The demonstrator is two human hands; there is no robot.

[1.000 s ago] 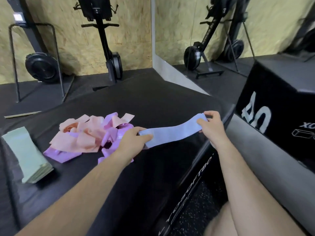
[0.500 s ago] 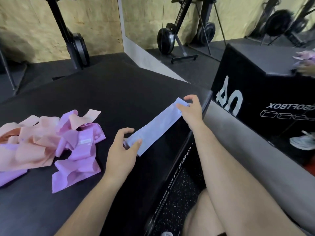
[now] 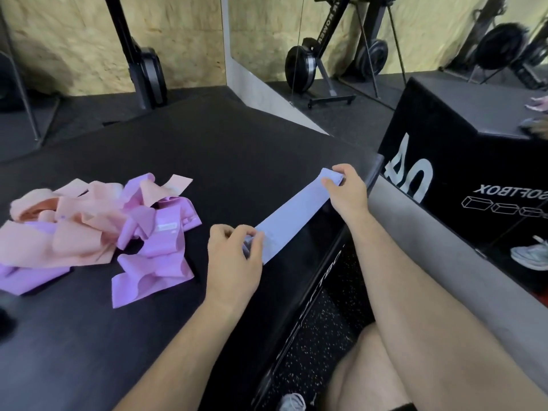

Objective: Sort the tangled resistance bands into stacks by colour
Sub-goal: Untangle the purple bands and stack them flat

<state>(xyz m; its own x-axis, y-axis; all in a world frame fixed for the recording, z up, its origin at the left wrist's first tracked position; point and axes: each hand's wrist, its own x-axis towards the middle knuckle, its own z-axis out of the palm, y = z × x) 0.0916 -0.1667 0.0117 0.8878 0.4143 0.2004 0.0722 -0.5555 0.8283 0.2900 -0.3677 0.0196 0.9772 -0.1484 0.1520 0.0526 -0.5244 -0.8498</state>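
Seated person at a black padded table, viewed from the head. Nearest the viewer, a bare knee and a grey shoe stand on speckled floor beside the table's right side wall, which carries pale lettering too blurred to read. Both forearms reach forward over this corner. The left hand pinches the near end of a pale blue band between thumb and curled fingers. The band runs diagonally up and to the right, close along the table's right edge, to the right hand, whose fingers are curled around and gripping its far end just short of the corner. Whether the band rests on the surface or is held slightly above it cannot be told. To the left, well apart from the band, lies the tangled pile of peach and purple bands, its left part cut by the frame. Bare surface separates pile and band and extends behind both to the table's far edge. Beyond stand a black upright machine against a chipboard wall and, at right, a mirror above a grey ledge.
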